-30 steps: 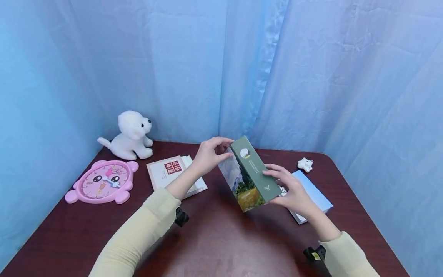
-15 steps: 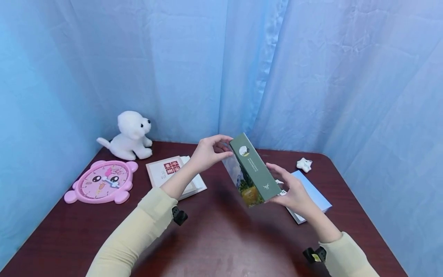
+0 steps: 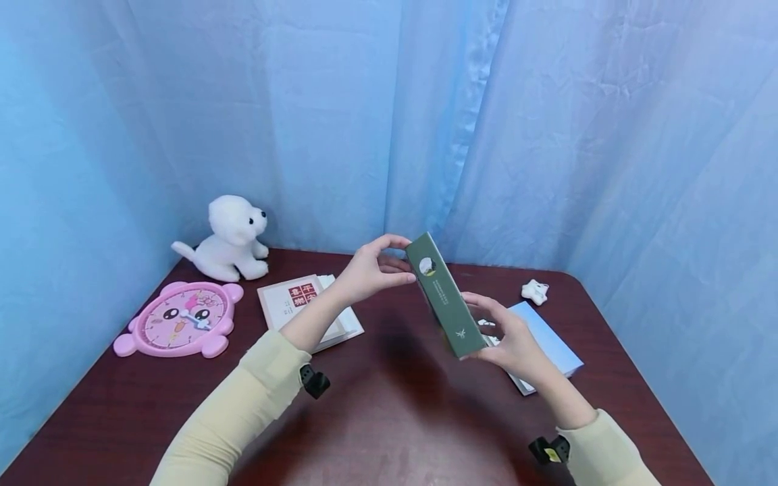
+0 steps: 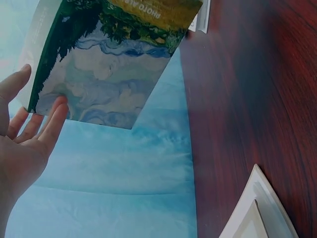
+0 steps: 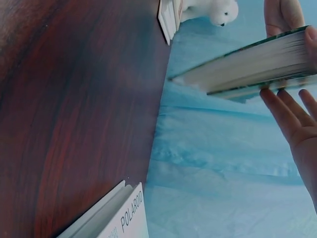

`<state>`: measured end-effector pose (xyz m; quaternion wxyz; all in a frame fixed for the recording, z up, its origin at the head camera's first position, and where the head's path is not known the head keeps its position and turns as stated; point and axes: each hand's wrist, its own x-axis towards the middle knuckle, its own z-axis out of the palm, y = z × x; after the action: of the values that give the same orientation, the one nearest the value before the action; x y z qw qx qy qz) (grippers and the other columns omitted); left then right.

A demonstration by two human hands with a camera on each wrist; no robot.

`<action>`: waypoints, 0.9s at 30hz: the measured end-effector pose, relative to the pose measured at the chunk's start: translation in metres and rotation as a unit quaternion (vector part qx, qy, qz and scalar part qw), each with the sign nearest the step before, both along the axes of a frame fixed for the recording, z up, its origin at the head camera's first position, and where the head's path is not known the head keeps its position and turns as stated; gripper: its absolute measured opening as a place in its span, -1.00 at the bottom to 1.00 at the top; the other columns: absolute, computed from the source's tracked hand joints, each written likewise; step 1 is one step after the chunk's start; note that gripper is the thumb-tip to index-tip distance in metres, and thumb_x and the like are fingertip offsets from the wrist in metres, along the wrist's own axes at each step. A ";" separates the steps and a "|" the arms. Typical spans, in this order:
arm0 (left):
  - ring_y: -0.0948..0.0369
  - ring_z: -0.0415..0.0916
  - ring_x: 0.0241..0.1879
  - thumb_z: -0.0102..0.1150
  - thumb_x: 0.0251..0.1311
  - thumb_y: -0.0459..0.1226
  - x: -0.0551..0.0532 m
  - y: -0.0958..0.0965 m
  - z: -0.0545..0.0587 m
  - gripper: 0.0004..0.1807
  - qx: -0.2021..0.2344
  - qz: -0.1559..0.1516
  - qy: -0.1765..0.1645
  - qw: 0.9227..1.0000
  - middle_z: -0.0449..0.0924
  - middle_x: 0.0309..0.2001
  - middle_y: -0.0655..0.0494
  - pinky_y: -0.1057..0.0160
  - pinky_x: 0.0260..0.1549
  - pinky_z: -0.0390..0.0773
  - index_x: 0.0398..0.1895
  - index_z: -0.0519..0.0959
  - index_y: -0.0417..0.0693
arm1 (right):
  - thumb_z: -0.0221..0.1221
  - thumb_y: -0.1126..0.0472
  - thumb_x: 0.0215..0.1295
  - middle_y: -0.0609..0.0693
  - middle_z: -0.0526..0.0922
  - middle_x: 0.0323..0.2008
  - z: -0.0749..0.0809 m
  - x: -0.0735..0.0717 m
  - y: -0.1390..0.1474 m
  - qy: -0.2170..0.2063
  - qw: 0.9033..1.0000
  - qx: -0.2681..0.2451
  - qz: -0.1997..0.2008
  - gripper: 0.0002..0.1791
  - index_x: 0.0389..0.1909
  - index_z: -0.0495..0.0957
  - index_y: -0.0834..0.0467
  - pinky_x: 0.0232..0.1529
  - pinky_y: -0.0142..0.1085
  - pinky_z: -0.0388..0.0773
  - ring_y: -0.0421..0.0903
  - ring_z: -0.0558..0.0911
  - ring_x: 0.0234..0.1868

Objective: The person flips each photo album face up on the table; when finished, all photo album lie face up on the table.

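Note:
Above the table, both hands hold a photo album (image 3: 446,297), its green spine turned up and tilted toward the lower right in the head view. Its painted cover (image 4: 114,69) with swirling sky and dark trees fills the top of the left wrist view. My left hand (image 3: 373,270) grips the far upper end between thumb and fingers. At the near lower end, my right hand (image 3: 510,337) holds it with the thumb by the spine's corner and fingers on the right side. White page edges (image 5: 247,67) show between the covers in the right wrist view.
Left on the dark red table (image 3: 389,425) lie a pink clock (image 3: 182,320) and pale books (image 3: 286,300). A white plush dog (image 3: 231,236) sits behind them. On the right are a blue-and-white book (image 3: 547,337) and a white star (image 3: 535,291). Blue curtains hang behind.
The album has turned in both hands so that its painted cover swings out of the head view and the green spine faces up. Both hands stay at about the same place.

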<state>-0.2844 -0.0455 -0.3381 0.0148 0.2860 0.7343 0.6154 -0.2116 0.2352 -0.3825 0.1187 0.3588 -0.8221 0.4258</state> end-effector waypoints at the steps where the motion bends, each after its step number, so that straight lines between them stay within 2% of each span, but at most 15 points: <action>1: 0.03 0.62 -0.10 0.38 0.00 -0.39 0.001 0.000 0.000 -0.43 0.005 -0.004 -0.003 1.000 0.48 0.03 -0.07 0.25 -0.16 0.62 0.13 0.41 -0.13 | 0.52 0.32 -0.25 0.06 0.45 0.19 0.000 0.000 -0.001 0.000 1.000 0.000 0.003 0.02 0.34 0.25 0.14 -0.14 -0.32 0.62 -0.28 0.50 0.08; 6: 0.04 0.62 -0.12 0.38 -0.01 -0.40 0.001 0.001 0.000 -0.40 0.023 -0.008 -0.008 1.000 0.41 0.07 -0.06 0.24 -0.15 0.62 0.15 0.39 -0.09 | 0.50 0.45 -0.30 0.21 0.37 0.25 0.005 0.002 -0.011 0.033 0.999 -0.002 0.037 0.01 0.31 0.26 0.29 -0.07 -0.32 0.59 -0.29 0.43 0.17; 10: 0.05 0.62 -0.14 0.38 -0.01 -0.39 0.000 0.002 -0.004 -0.38 0.027 -0.004 -0.008 1.000 0.37 0.10 -0.05 0.24 -0.16 0.62 0.17 0.38 -0.05 | 0.47 0.55 -0.34 0.36 0.37 0.22 0.014 0.008 -0.018 0.073 0.995 -0.002 0.065 -0.02 0.26 0.28 0.43 -0.03 -0.43 0.54 -0.26 0.44 0.20; 13: 0.05 0.62 -0.13 0.38 0.00 -0.38 -0.001 0.002 -0.008 -0.37 0.029 -0.003 -0.005 1.000 0.35 0.11 -0.06 0.22 -0.16 0.62 0.18 0.37 -0.03 | 0.47 0.56 -0.37 0.39 0.39 0.19 0.013 0.007 -0.020 0.104 0.992 0.011 0.070 -0.05 0.22 0.31 0.46 -0.01 -0.51 0.50 -0.19 0.47 0.19; 15: 0.04 0.62 -0.11 0.38 0.00 -0.37 -0.001 0.002 -0.011 -0.36 0.028 -0.001 -0.003 1.000 0.34 0.12 -0.06 0.22 -0.16 0.62 0.18 0.37 -0.02 | 0.49 0.52 -0.35 0.36 0.41 0.19 0.008 0.005 -0.019 0.111 0.991 0.024 0.065 -0.07 0.22 0.34 0.43 -0.01 -0.48 0.51 -0.17 0.49 0.17; 21: -0.04 0.59 -0.06 0.37 0.01 -0.39 0.006 0.002 -0.014 -0.40 0.030 0.008 -0.009 0.999 0.34 0.11 -0.11 0.21 -0.14 0.61 0.15 0.35 -0.11 | 0.50 0.37 -0.21 0.10 0.42 0.27 -0.006 -0.004 -0.008 0.086 0.993 0.070 0.041 -0.14 0.22 0.39 0.10 -0.12 -0.27 0.62 -0.20 0.48 0.16; 24: -0.10 0.56 -0.04 0.34 0.01 -0.42 0.016 0.002 -0.009 -0.42 0.032 0.018 -0.009 0.999 0.34 0.08 -0.16 0.17 -0.10 0.60 0.11 0.31 -0.20 | 0.47 0.38 -0.19 0.11 0.41 0.27 -0.009 -0.008 -0.006 0.112 0.989 0.085 0.054 -0.17 0.22 0.40 0.07 -0.27 -0.37 0.60 -0.09 0.45 0.20; 27: -0.07 0.56 -0.03 0.36 0.01 -0.38 0.016 0.002 -0.014 -0.43 0.031 0.039 -0.009 0.999 0.34 0.07 -0.12 0.17 -0.11 0.60 0.06 0.29 -0.18 | 0.43 0.38 -0.17 0.12 0.41 0.26 -0.011 -0.011 -0.007 0.145 0.982 0.098 0.065 -0.21 0.21 0.43 0.07 -0.16 -0.52 0.50 0.00 0.39 0.24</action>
<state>-0.2679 -0.0430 -0.3520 -0.0119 0.2520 0.7251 0.6408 -0.2221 0.2282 -0.3936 0.1733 0.4790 -0.8090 0.2933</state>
